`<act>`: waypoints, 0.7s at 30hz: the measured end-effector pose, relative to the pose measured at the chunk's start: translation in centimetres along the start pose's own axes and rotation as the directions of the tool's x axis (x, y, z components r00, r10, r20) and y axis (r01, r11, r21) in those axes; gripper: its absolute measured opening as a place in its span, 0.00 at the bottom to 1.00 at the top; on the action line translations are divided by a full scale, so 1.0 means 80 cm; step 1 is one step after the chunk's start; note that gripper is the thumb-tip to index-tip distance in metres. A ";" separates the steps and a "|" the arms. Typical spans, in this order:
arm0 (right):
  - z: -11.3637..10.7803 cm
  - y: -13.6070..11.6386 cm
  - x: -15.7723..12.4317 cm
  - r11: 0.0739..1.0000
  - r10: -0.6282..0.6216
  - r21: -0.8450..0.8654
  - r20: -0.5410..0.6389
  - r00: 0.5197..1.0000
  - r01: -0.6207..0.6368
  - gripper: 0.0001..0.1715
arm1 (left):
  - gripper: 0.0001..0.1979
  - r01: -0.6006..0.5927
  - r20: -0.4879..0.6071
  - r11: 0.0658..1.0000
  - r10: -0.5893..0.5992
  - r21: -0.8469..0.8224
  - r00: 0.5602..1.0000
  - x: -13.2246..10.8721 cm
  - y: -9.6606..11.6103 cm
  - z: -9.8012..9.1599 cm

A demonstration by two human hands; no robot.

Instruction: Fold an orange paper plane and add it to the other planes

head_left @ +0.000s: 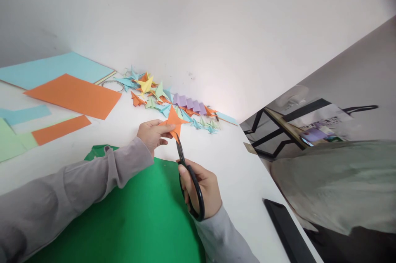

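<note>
- Being pinched between the thumb and fingers of the left hand [151, 133], a folded orange paper shape [173, 122] is held up above the white surface [244, 172], near the middle of the view; the grip is closed on the shape's left side.
- Black-handled scissors [182, 159] are held in the right hand [202, 188]. The grip is closed through and around the handle loops, and the blades are pointed up and away from the person.
- The blade tips are met by the lower edge of the orange shape — how far the blades are parted cannot be told.
- Both forearms are covered by grey sleeves [102, 172].
- A large green sheet [139, 213] is spread on the surface under the hands and forearms.
- To the left, flat paper is laid out: a light blue sheet [52, 69] at the back, an orange sheet [74, 95] overlapping its near edge, an orange strip [60, 129] nearer the person, a blue strip [24, 114] and a pale green sheet [12, 143] at the left edge.
- A roll of clear tape [111, 85] is seen beside the far corner of the orange sheet.
- Along the wall, beyond the hands, a row of folded paper figures [151, 89] in blue, orange, yellow and green is laid out, with a purple pleated piece [188, 104] among them.
- A flat black object [287, 230] is lying at the right edge of the surface — what it is cannot be told.
</note>
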State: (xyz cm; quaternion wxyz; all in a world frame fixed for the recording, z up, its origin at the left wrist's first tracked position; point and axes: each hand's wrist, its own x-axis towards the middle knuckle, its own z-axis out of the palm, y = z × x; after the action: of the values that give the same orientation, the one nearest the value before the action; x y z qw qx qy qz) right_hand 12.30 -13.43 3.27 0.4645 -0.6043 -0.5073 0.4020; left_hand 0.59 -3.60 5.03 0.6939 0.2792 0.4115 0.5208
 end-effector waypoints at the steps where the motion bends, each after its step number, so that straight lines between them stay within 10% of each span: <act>1: 0.000 0.001 0.001 1.000 0.002 0.004 -0.001 1.000 -0.002 0.26 | 0.10 -0.025 -0.002 1.000 0.025 0.014 1.000 0.001 0.000 -0.001; 7: -0.001 0.019 0.010 1.000 0.021 0.019 0.070 0.997 -0.023 0.28 | 0.08 -0.073 -0.061 0.997 0.072 -0.021 0.996 0.010 0.008 -0.006; 13: -0.021 0.045 0.036 0.952 -0.190 -0.285 -0.263 0.946 0.112 0.32 | 0.04 -0.010 -0.001 0.995 0.010 -0.103 1.000 0.019 0.009 -0.010; 21: -0.063 0.088 0.082 0.393 -0.353 -0.918 -0.096 0.931 0.055 0.27 | 0.04 0.049 0.091 0.997 -0.044 -0.053 0.995 0.024 -0.011 -0.019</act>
State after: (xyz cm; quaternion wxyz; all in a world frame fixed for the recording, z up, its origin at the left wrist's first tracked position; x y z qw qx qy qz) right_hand 19.89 -8.10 -2.42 0.1784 -0.7396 -0.6436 -0.0830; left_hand -0.07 -2.13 2.97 0.7310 0.2735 0.3719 0.5026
